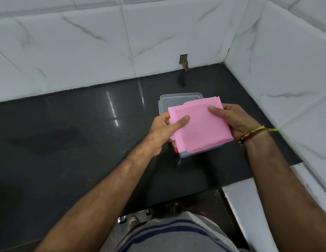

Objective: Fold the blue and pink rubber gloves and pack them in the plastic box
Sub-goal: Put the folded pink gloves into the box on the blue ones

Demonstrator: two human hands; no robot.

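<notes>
Head camera view, looking down past your forearms at a glossy dark countertop [67, 135] set into a corner of white marble-patterned wall tiles [176, 39]. You hold a folded pink glove [198, 124] flat between both hands, just above the counter. Your left hand [165, 131] pinches the near-left edge, thumb pressed on top and fingers curled out of sight beneath; your right hand [238, 120] grips the far-right edge the same way, thumb on top. Holding it at two opposite sides like this likely keeps the layers stacked and stops the fold from springing open, since thin rubber tends to unfold itself. The pink glove's edges are not perfectly aligned; a second layer peeks out along the top. Directly under the glove sits the plastic box [184, 151], of which only a near corner shows, with something pale blue visible at that corner, probably the blue glove [200, 153], though I cannot tell for certain. A small red item at the box's left edge is too hidden to identify. Behind the glove, a clear plastic lid [175, 100] lies on the counter, touching or just beside the box, seemingly set back there to leave the opening free. A beaded thread bracelet [253, 132] circles your right wrist. The pink glove appears ready to be lowered straight down.
</notes>
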